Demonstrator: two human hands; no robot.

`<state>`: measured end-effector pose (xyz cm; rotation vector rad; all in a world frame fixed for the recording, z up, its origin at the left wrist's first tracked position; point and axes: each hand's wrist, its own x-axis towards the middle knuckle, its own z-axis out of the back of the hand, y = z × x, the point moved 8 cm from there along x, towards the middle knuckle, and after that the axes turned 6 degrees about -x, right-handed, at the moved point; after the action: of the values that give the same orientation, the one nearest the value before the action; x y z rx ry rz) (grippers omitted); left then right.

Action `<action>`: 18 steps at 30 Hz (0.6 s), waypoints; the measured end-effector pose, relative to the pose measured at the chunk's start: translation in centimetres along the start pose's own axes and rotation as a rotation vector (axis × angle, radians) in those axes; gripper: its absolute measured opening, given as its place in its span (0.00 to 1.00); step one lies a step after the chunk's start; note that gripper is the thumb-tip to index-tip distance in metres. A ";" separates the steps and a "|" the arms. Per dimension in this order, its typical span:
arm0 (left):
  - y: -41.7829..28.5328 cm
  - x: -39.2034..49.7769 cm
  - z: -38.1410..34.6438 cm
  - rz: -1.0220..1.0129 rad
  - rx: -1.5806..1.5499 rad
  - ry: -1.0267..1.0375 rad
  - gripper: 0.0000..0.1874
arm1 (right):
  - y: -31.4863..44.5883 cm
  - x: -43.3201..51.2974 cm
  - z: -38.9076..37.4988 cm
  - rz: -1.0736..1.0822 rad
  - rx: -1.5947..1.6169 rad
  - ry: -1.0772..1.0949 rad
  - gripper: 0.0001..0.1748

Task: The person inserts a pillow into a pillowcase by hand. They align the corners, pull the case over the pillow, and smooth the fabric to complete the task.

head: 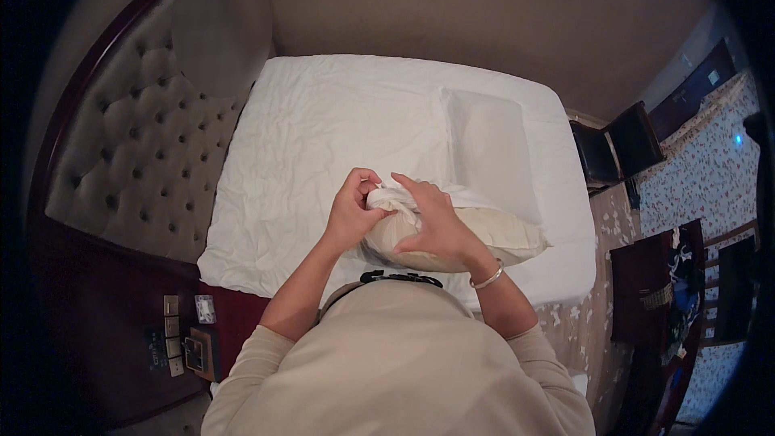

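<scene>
A cream pillow [505, 233] lies at the near edge of the bed, right before my body. White cloth, apparently a pillowcase [390, 198], is bunched over its left end and runs along its far side. My left hand [356, 209] pinches the bunched cloth between thumb and curled fingers. Across from it, my right hand [433, 218] rests over the pillow and cloth, thumb and index finger spread wide apart. Its other fingers are partly hidden. Past the hands, a second pillow [490, 145] in a whitish case lies flat on the bed.
The bed [327, 115] has a rumpled white sheet and a tufted headboard [145, 127] at left. A dark chair [626, 142] stands beyond its foot. At lower left are wall switches [172, 330] and a small box [203, 354]. Clothes [681, 290] lie on dark furniture at right.
</scene>
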<state>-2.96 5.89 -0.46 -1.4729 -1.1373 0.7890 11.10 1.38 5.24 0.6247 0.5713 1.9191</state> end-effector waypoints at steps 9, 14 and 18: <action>0.1 0.0 -1.0 -0.002 -0.033 0.051 0.29 | -0.4 0.7 -1.5 -0.045 -0.405 -0.161 0.56; -0.5 -1.4 -1.1 -0.006 0.157 0.180 0.33 | -2.0 1.3 0.2 -0.132 -0.258 -0.198 0.56; -0.9 -1.5 -1.0 -0.043 0.211 0.141 0.33 | -2.3 1.7 0.6 -0.156 -0.186 -0.195 0.55</action>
<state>-2.71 4.11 0.46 -1.3032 -0.9465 0.7397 12.38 3.95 4.48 0.6195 0.3048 1.7181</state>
